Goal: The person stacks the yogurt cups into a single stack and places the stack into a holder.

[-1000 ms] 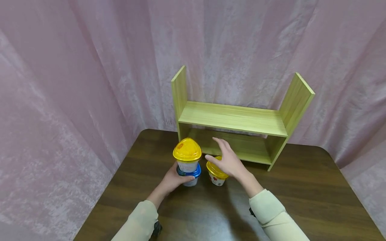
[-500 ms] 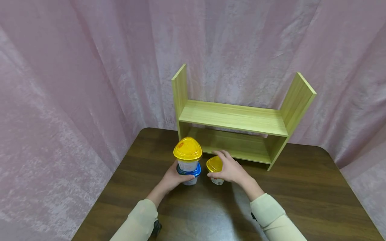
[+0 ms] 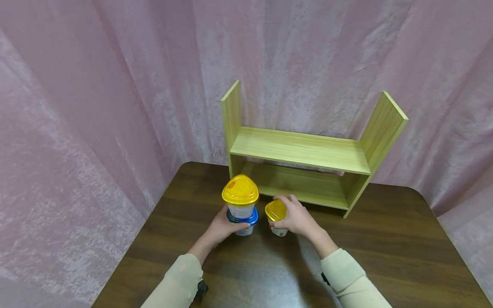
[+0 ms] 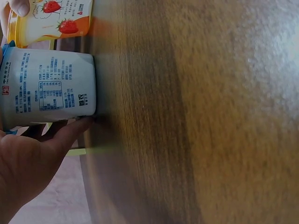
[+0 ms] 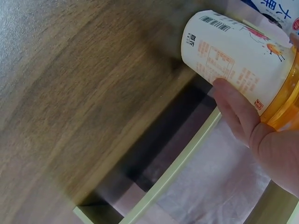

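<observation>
Two yogurt cups stand stacked in front of the shelf's left end. The lower one (image 3: 246,217) has a blue lid, and my left hand (image 3: 221,226) holds it with fingers and thumb around its side. On top of it sits a cup with a domed yellow lid (image 3: 240,190). Just to the right, my right hand (image 3: 297,217) grips another yellow-lidded yogurt cup (image 3: 275,210) from the right. Strawberries are printed on this cup (image 4: 60,23) in the left wrist view. In the right wrist view, fingers lie along its white side (image 5: 233,60).
A light wooden two-tier shelf (image 3: 300,149) with tall side panels stands behind the cups on the dark wooden table (image 3: 389,248). A pink curtain (image 3: 308,55) hangs behind the table.
My right hand has come down from above the right yellow-lidded yogurt cup and taken hold of it. My left hand has stayed on the blue-lidded cup of the stack.
</observation>
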Motion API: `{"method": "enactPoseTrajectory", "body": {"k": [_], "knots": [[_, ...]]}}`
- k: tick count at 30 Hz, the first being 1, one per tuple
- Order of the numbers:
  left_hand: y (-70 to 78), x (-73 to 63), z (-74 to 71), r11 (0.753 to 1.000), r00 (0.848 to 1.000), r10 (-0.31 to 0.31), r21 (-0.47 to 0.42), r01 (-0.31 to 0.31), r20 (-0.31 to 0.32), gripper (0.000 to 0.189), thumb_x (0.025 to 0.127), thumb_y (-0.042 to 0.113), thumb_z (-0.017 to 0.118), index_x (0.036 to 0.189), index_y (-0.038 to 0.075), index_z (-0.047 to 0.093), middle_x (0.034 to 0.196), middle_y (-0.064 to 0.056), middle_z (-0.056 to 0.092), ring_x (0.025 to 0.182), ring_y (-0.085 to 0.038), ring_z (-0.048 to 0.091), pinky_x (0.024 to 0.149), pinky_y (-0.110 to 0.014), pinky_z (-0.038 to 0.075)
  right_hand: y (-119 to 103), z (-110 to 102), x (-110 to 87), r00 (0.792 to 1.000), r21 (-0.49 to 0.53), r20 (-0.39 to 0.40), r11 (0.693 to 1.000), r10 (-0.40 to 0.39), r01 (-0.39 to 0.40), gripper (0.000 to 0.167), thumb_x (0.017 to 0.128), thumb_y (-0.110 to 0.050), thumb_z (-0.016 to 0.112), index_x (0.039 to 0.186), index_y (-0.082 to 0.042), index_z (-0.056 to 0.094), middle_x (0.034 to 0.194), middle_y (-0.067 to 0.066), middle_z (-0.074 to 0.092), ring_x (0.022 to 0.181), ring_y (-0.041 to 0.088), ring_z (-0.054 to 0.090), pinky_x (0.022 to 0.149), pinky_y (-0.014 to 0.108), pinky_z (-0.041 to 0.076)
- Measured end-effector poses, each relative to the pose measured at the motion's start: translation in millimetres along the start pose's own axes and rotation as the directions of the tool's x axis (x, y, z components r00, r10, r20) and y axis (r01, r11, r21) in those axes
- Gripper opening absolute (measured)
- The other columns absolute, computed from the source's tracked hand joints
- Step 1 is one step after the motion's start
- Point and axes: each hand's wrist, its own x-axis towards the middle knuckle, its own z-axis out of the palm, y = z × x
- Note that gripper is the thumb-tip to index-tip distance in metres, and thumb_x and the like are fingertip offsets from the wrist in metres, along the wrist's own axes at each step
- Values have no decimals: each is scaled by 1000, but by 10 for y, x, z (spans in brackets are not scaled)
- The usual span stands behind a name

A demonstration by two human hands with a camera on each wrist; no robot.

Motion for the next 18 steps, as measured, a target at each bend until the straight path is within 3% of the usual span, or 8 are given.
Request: {"method": "enactPoseTrajectory", "body": {"k": [11, 18], "knots": [[0, -12, -2, 1000, 1000, -7, -2, 7, -1, 92, 78, 37, 89, 150, 13, 37, 141, -9, 54, 127, -32, 53, 109, -60, 39, -11, -39, 9, 1000, -31, 4, 999, -10, 10, 79, 68, -37, 90, 137, -18, 58, 123, 14, 54, 94, 28, 60, 75, 46, 56], [6, -10, -2, 1000, 1000, 0, -2, 0, -6, 91, 77, 37, 90, 149, 14, 38, 138, -8, 56, 124, -31, 55, 107, -58, 41, -124, -271, -22, 999, -34, -34, 999, -40, 39, 77, 69, -33, 90, 137, -16, 57, 125, 17, 53, 97, 31, 60, 76, 47, 56]]}}
